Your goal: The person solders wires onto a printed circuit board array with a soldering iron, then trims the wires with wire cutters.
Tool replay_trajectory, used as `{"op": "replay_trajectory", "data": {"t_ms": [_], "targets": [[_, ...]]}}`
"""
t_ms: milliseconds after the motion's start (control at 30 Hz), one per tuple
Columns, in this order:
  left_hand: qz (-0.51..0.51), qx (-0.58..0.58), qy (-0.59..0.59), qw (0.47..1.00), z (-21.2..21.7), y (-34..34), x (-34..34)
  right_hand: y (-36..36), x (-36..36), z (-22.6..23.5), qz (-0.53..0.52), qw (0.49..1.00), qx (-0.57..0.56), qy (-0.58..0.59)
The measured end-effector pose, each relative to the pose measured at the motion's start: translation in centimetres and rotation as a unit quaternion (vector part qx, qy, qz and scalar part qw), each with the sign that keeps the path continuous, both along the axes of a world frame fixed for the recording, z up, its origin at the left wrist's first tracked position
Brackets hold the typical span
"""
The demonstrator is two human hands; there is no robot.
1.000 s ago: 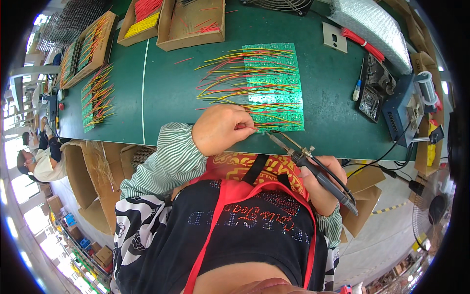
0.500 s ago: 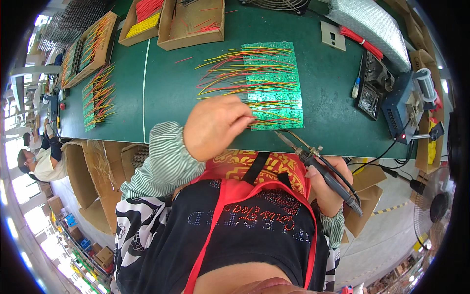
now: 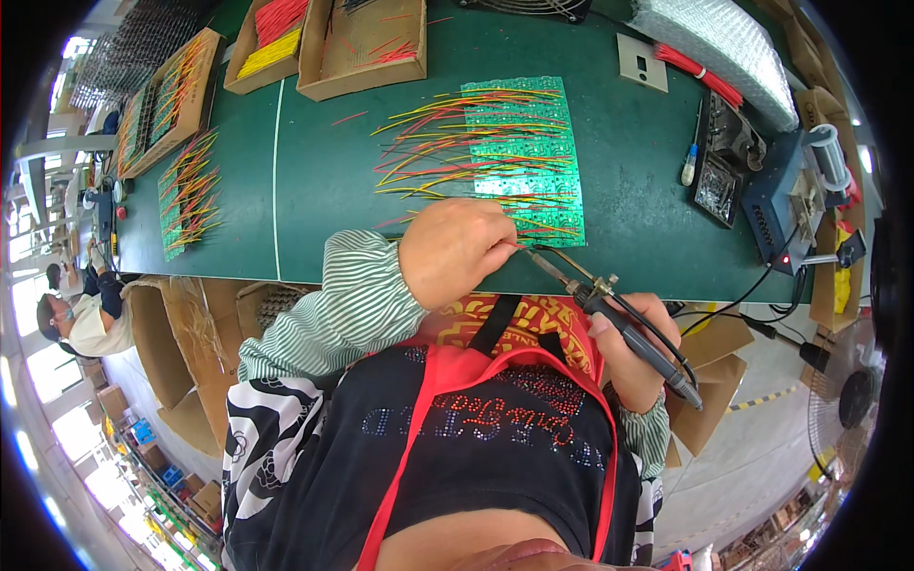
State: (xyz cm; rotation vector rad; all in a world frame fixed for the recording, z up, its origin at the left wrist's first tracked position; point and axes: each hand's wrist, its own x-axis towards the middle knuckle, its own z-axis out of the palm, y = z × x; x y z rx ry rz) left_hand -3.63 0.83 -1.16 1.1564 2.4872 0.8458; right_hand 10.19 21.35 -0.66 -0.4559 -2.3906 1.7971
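My left hand [image 3: 457, 249] is closed in a pinch at the near edge of the green circuit board panel [image 3: 524, 152]. A thin red wire [image 3: 517, 246] pokes out from its fingertips. My right hand [image 3: 636, 347] is wrapped around a soldering iron [image 3: 633, 335] with a feed tube running along it. The iron's tip points left and meets, or nearly meets, the end of that wire; I cannot tell which. Rows of red, yellow and black wires [image 3: 428, 143] lie across the panel and stick out past its left side.
A second wired panel [image 3: 171, 205] lies to the left. Cardboard trays [image 3: 367, 86] with red and yellow wires stand at the back. On the right are a black tray [image 3: 721, 167], a blue soldering station [image 3: 776, 200] with a solder spool [image 3: 826, 157], and a red wire bundle [image 3: 700, 74].
My left hand has moved right and slightly nearer, bringing the red wire's end to the iron's tip. The iron has shifted slightly left and up. The panel looks unmoved.
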Motion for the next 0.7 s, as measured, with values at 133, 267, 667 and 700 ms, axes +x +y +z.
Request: {"op": "replay_trajectory", "data": {"t_ms": [133, 267, 667, 700], "targets": [[-0.003, -0.003, 0.0, 1.0, 0.0, 0.0, -0.1, 0.1, -0.1, 0.2, -0.001, 1.0, -0.008, -0.016], [0.004, -0.011, -0.001, 1.0, 0.0, 0.1, 0.0, 0.4, 0.0, 0.3, 0.0, 1.0, 0.002, 0.007], [0.026, -0.026, 0.06, 0.997, 2.3, -0.6, -0.2, 1.2, 1.0, 0.1, -0.039, 0.999, -0.03, -0.002], [0.023, -0.006, 0.072, 0.997, 2.5, -0.3, -0.3, 1.2, 1.1, 0.1, -0.045, 0.998, -0.044, -0.006]]}}
